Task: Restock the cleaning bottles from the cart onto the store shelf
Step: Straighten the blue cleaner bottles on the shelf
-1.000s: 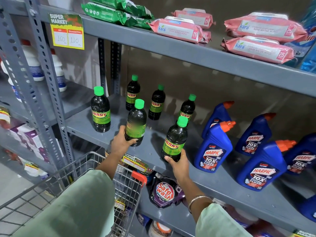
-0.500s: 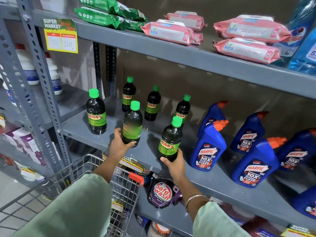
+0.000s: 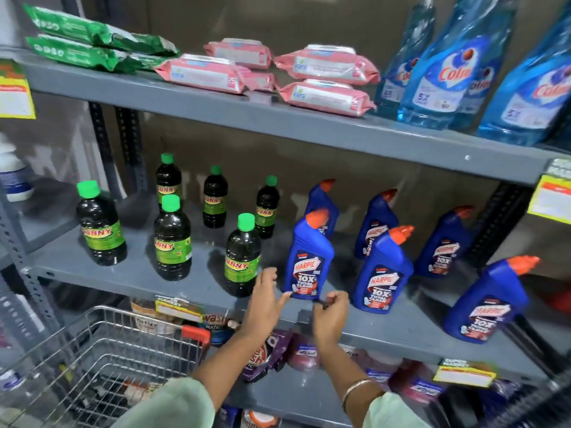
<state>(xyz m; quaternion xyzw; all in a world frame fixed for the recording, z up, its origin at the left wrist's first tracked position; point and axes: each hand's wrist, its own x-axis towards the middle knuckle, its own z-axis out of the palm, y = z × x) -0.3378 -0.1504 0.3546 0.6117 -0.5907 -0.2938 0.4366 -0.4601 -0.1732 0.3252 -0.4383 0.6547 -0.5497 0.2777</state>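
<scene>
From the head camera, six dark Sunny bottles with green caps stand upright on the grey middle shelf (image 3: 191,285), left of centre in the frame. The nearest one (image 3: 242,257) stands just above and left of the left hand (image 3: 265,301), apart from it. Another front-row Sunny bottle (image 3: 172,239) stands further left, well clear of both hands. The left hand is open, fingers spread and empty, at the shelf's front edge. The right hand (image 3: 331,316) is beside it, fingers loosely curled and blurred; it grips nothing, its fingertips just below the base of a blue Harpic bottle (image 3: 309,257) at centre frame. More Harpic bottles stand to the right. The wire cart (image 3: 102,359) sits at lower left.

Half a second ago each hand gripped the base of a Sunny bottle; both have now let go and drawn together toward the right, and the view has swung right, bringing blue Colin pouches (image 3: 448,66) into the upper right.
</scene>
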